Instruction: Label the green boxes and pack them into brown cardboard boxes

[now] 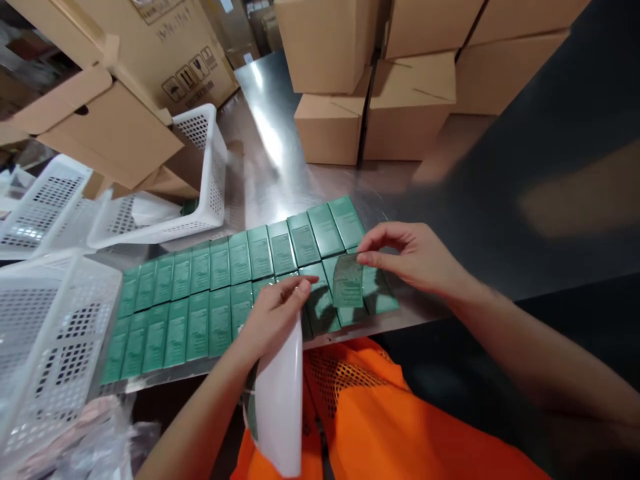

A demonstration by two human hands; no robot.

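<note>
Two rows of small green boxes (220, 293) lie flat side by side on a steel table (280, 167). My right hand (417, 257) pinches a translucent printed label (348, 283) by its top edge, just above a box at the right end of the near row. My left hand (273, 317) rests on the near row and grips a white backing strip (280, 400) that hangs down over the table's front edge.
White perforated plastic baskets (200, 180) stand at the left and far left. Brown cardboard boxes (370, 93) are stacked at the back, with larger cartons (125, 80) at the upper left. A dark surface (550, 167) lies to the right. An orange vest (380, 420) shows below.
</note>
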